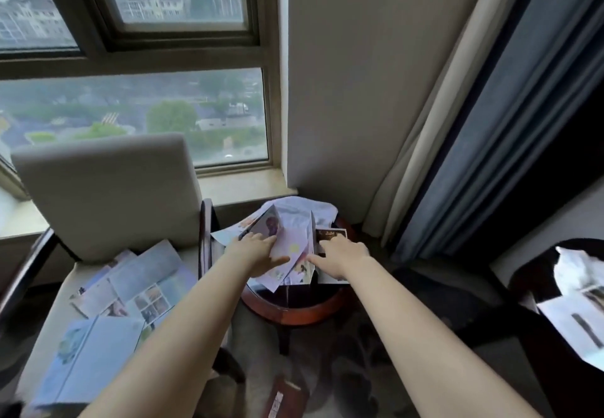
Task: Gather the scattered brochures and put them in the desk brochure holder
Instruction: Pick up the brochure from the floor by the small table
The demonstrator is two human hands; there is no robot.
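A pale pink and purple brochure [292,251] lies partly unfolded on the small round wooden side table [294,314]. My left hand [253,249] grips its left side, thumb on top. My right hand [343,254] rests on its right edge, index finger stretched toward the paper, over a dark card [330,233]. Several blue brochures [130,290] lie scattered on the armchair seat [54,322] at the left. Whether a brochure holder stands on the table I cannot tell; a clear upright panel [313,221] shows behind the brochure.
A white cloth [310,206] lies at the table's back. The beige armchair back [104,195] stands left, under the window. A dark curtain [510,116] hangs right. A glossy dark table [568,306] sits at far right. A small booklet [281,398] lies on the carpet.
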